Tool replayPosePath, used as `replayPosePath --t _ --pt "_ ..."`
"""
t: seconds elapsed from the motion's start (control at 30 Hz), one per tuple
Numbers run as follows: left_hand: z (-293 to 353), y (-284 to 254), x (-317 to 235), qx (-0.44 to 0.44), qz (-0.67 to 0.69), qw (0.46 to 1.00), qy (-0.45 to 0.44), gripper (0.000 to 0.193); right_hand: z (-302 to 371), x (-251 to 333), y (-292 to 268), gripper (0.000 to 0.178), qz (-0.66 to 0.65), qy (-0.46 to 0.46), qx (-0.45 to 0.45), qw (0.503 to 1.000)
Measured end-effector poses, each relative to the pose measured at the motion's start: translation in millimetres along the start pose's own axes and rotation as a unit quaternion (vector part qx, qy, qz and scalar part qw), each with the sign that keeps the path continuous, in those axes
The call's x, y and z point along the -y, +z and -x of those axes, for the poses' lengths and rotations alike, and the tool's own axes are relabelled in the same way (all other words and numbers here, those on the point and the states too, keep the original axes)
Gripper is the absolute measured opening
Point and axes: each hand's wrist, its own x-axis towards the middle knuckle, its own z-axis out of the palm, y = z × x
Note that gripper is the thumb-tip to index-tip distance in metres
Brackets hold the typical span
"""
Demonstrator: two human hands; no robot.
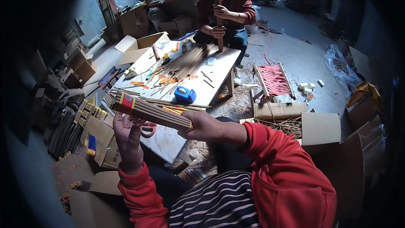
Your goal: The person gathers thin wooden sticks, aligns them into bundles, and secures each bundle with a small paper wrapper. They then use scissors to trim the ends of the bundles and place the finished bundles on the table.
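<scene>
A bundle of brown incense sticks, wrapped near its left end by a red and yellow label, is held aslant above the near side of the table. My right hand is closed round the bundle's right end. At the labelled end, my left hand supports it from below, with fingertips partly hidden behind the sticks. Under the bundle, red-handled scissors lie on the white table. A blue tape dispenser stands just beyond it. Loose sticks and red-yellow labels are spread farther back.
Across the table a person holds an upright bundle of sticks. Open cardboard boxes stand at my right, another box at my left. A stool with pink webbing sits right of the table. Stick scraps litter the floor.
</scene>
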Motion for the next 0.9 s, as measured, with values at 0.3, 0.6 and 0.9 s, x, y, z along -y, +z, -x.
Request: replayPosePath --t 0.3,0.6,0.9 --pt "163.1 -10.7 147.9 0.201 -0.16 0.826 -0.502 0.038 259.5 -37.1 -150.2 0.022 0.362 0.159 -0.427 0.813" --pt "220.3 -3.1 207.7 0.355 -0.288 0.738 -0.496 0.028 513.5 -62.5 -118.6 0.026 0.406 0.435 -0.564 0.572" --pt "271.0 -85.1 294.4 0.363 -0.373 0.721 -0.457 0.031 639.2 -93.7 -12.2 0.032 0.257 0.663 -0.491 0.504"
